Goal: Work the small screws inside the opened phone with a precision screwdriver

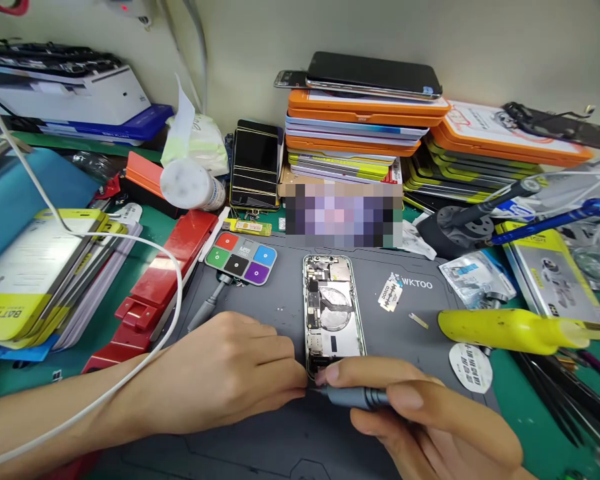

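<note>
An opened phone [337,340] lies face up on the dark grey mat, its inner parts and a round coil showing. My right hand [430,413] grips a grey screwdriver [355,397] near the phone's lower end, its tip pointing left. The index finger of that hand reaches over the phone's bottom edge. My left hand [230,367] is closed at the phone's lower left corner, fingertips close to the screwdriver tip. Whatever those fingers may hold is hidden. Another grey screwdriver [209,305] rests on the mat beyond my left hand.
A magnetic pad [243,259] with coloured squares lies behind my left hand. A yellow bottle [500,330] lies to the right. Stacked boxes [360,127] and a screwdriver holder [455,227] stand behind. A white cable [177,293] loops over my left forearm.
</note>
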Demonstrator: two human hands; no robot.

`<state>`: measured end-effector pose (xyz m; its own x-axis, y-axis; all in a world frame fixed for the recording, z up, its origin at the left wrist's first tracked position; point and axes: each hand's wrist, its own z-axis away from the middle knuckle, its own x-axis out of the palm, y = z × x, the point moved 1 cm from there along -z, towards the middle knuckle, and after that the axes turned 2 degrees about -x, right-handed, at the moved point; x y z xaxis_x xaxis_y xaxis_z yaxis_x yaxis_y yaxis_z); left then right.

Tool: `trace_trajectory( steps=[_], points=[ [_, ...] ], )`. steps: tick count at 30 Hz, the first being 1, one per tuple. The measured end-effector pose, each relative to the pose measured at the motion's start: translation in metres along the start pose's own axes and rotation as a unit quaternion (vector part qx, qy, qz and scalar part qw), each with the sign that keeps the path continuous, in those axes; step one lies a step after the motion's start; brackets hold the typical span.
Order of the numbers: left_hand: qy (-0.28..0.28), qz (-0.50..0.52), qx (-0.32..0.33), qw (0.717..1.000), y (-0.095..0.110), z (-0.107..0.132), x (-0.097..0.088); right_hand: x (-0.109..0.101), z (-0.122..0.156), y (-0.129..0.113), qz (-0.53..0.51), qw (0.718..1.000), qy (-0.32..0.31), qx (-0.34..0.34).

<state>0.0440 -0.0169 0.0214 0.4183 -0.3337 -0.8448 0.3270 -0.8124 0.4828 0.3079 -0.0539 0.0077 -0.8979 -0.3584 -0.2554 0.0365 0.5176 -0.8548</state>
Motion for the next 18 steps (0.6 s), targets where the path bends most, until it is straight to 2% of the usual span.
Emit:
trace_trajectory(
  steps=[2,5,7,11,15,18],
  points=[
    [0.022,-0.027,-0.011,0.999,-0.005,0.001,-0.003,0.0,-0.001,0.001,0.004,0.999,0.034,0.007],
    [0.087,-0.104,-0.065,0.989,-0.018,0.001,-0.01,-0.001,-0.005,0.004,-0.009,0.993,0.113,0.017],
    [0.099,-0.155,-0.093,0.978,-0.027,0.002,-0.014,-0.001,-0.008,0.007,-0.016,0.986,0.163,0.027],
    [0.051,-0.19,-0.094,0.976,-0.033,0.003,-0.014,0.002,-0.014,0.01,-0.022,0.978,0.197,0.062],
    [0.001,-0.255,-0.047,0.966,-0.027,0.003,-0.013,0.003,-0.016,0.009,-0.041,0.974,0.206,0.079],
    [-0.003,-0.25,-0.056,0.967,-0.026,0.002,-0.013,0.003,-0.017,0.009,-0.058,0.97,0.215,0.1]
  ],
)
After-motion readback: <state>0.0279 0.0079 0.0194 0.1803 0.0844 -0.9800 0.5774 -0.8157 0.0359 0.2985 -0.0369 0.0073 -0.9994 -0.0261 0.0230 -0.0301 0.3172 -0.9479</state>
